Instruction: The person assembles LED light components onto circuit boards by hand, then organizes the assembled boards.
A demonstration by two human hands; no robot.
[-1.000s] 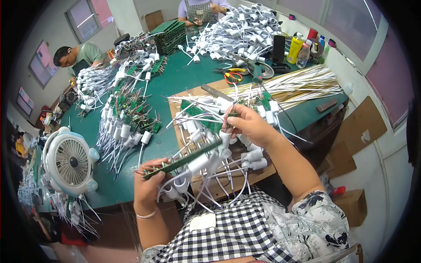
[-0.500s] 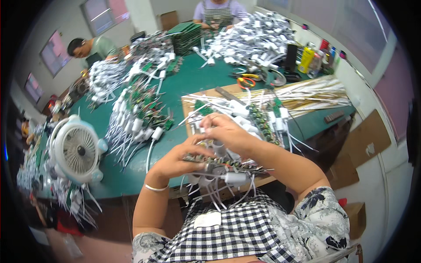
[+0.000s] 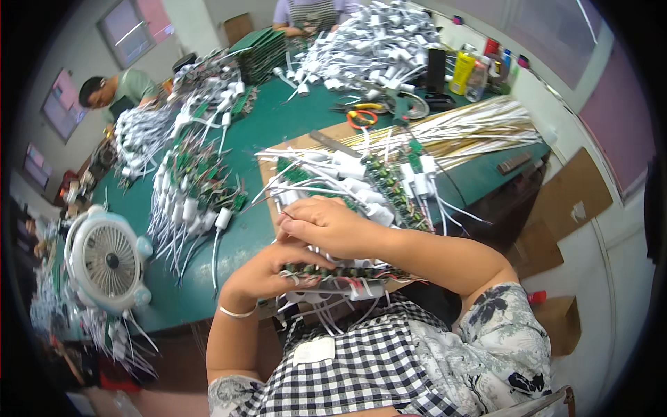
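My left hand (image 3: 265, 270) is at the near edge of the table, its fingers closed over the end of a long green circuit board strip (image 3: 351, 272). White cylindrical plugs (image 3: 368, 290) with white cables hang below that strip, close to my apron. Just above it, my right hand (image 3: 332, 226) pinches thumb to forefinger on what looks like a thin wire (image 3: 285, 214); its other end is hidden. The two hands nearly touch. Beyond them, white cabled plugs (image 3: 347, 164) and another board strip (image 3: 396, 186) lie on a brown board (image 3: 267, 165).
On the green table (image 3: 253, 139) are heaps of white cabled plugs (image 3: 372, 48) and a bundle with green boards (image 3: 191, 181). A fan (image 3: 108, 260) stands at left. Orange-handled pliers (image 3: 362, 119), yellow-white strips (image 3: 479, 125) and bottles (image 3: 461, 69) lie farther right. Two people sit across.
The view has shifted, so the table sits lower and more to the left. My right hand has come down and left, closer over my left hand, with its fingers drawn together.
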